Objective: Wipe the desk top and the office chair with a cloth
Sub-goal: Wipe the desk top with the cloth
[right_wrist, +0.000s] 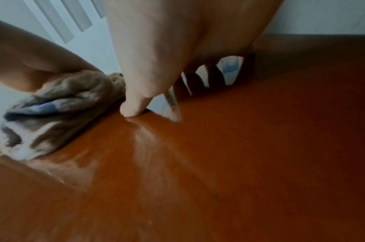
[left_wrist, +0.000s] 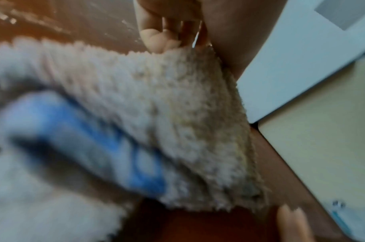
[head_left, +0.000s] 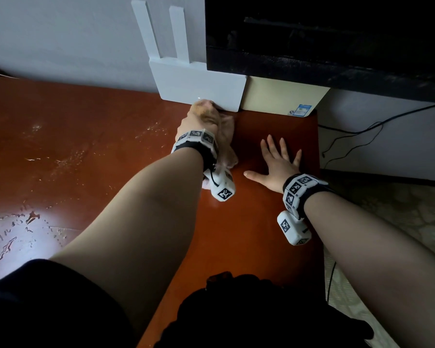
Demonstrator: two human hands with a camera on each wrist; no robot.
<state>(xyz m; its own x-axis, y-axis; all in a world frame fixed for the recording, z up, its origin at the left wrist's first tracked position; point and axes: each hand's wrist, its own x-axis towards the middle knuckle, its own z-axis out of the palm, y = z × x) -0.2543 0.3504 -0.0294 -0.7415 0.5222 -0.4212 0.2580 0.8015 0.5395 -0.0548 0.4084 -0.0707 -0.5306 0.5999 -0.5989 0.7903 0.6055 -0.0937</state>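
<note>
Wiping is well under way on the glossy red-brown wooden desk top (head_left: 261,234): wet streaks and droplets shine across its left part, so that stretch looks done, while the far right corner is in hand. No office chair shows, so that part seems left. The left hand (head_left: 199,119) grips the fluffy beige cloth with a blue stripe (head_left: 226,144), pressing it against the foot of a white router with upright antennas (head_left: 199,81). The right hand (head_left: 276,164) lies flat, fingers spread, near the desk's right edge. A black monitor (head_left: 324,41) stands far right on a cream box (head_left: 281,96); cables trail by the pale wall.
</note>
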